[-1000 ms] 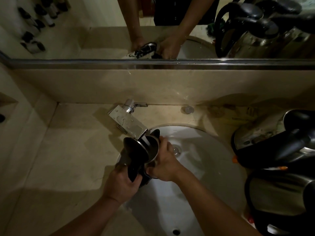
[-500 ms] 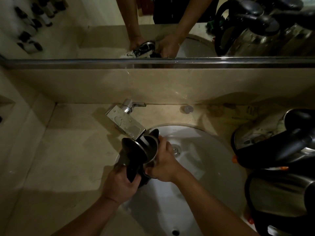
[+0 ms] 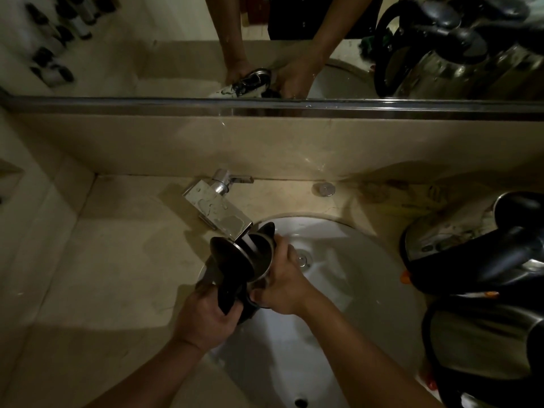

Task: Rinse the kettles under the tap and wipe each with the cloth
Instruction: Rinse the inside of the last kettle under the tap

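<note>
The beige tabletop [image 3: 97, 278] carries a white sink [image 3: 368, 290], with two more kettles [image 3: 482, 260] crowding its right side. A steel kettle [image 3: 259, 257] is held over the sink's far-left rim, lid open, mouth tipped up and far-left toward the tap [image 3: 223, 213] just beyond it. The left hand [image 3: 206, 313] is closed round the near black handle; the right hand [image 3: 282, 287] wraps the body's right side.

A bathroom, by the white basin [image 3: 353, 290] at 6 o'clock, chrome tap [image 3: 217, 210] and wide mirror [image 3: 176, 48] at 12, beige stone counter [image 3: 103, 275].
</note>
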